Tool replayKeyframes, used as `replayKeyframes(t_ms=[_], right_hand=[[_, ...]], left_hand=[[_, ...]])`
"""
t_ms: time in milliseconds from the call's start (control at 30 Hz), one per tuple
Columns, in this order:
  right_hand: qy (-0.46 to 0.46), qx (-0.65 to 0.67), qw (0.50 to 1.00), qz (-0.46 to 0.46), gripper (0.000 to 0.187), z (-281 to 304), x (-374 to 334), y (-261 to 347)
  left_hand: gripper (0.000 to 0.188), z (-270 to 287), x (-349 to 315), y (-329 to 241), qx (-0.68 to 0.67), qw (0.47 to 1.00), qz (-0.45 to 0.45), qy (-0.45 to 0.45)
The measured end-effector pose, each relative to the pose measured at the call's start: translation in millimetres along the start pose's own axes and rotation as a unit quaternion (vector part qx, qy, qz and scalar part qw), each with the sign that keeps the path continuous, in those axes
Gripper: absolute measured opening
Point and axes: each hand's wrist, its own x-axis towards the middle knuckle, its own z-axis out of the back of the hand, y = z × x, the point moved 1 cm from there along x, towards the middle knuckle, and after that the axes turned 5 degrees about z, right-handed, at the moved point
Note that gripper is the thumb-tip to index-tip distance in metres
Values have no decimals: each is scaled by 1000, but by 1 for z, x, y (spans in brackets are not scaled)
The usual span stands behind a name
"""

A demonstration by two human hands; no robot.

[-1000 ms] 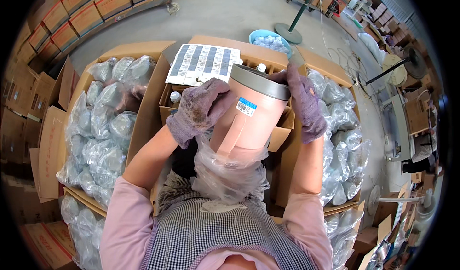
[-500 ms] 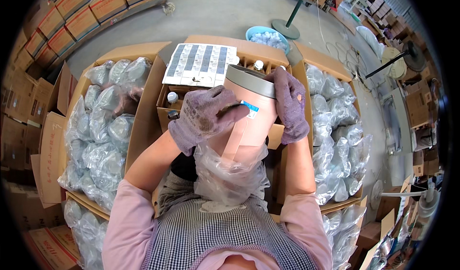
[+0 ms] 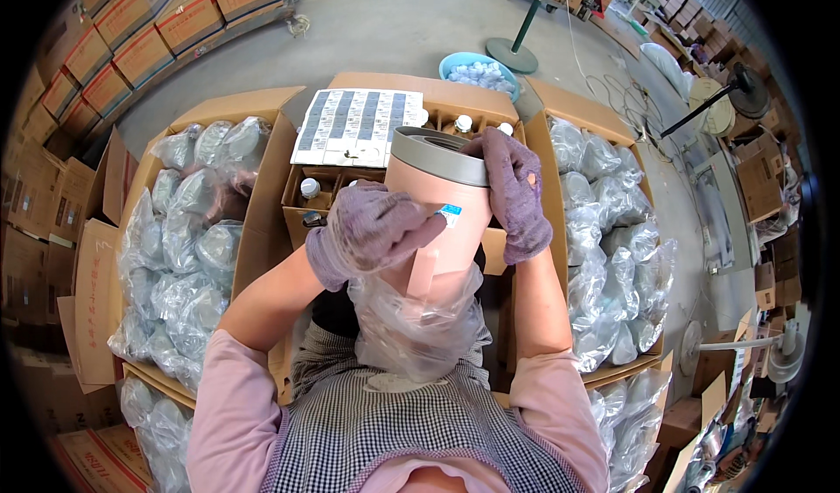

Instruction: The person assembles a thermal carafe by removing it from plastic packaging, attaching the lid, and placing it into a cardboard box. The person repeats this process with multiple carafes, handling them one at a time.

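A large pink mug (image 3: 453, 230) with a grey rim and a side handle stands tilted in front of my body. A crumpled clear plastic bag (image 3: 416, 327) wraps its lower part. My right hand (image 3: 512, 191), in a purple work glove, grips the mug at the rim and right side. My gloved left hand (image 3: 376, 230) is curled, its fingertips pinching at a small blue and white sticker (image 3: 451, 214) on the mug's wall, partly covering it. Behind the mug, a sheet of labels (image 3: 354, 125) lies on a divided carton (image 3: 297, 209) with several white-capped bottles.
Open cartons of bagged clear items stand at the left (image 3: 258, 187) and right (image 3: 547, 152). Beyond them sits a blue basin (image 3: 451, 61) with small pale pieces, beside a round green stand base (image 3: 512, 55). Stacked boxes (image 3: 188, 38) fill a cart at the far left.
The mug has shifted a little left and down in the picture, with both hands. My left fingers have curled further over the sticker, hiding more of it.
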Motion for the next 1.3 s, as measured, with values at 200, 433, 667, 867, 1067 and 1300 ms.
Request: replayKeyframes(t_ms=[200,433,667,867,1067,1300], right_hand=[[-2,30,1000,-9,44,-4,1,1],[-34,56,998,-13,29,-7,1,5],[-12,42,999,-6,39,-7,2,3],[-3,28,999,-35,44,-6,3,-3],[-3,33,999,-37,45,-6,3,-1],[0,36,999,-15,45,-9,4,-3]], left_hand=[[23,4,-1,-6,46,999,-27,5],[36,7,-3,-6,101,992,-59,48],[22,0,-7,-4,51,998,-33,3],[25,-6,-3,2,-105,992,62,-19],[21,-3,-7,-3,90,992,-85,7],[24,-5,-18,3,74,995,-60,-10]])
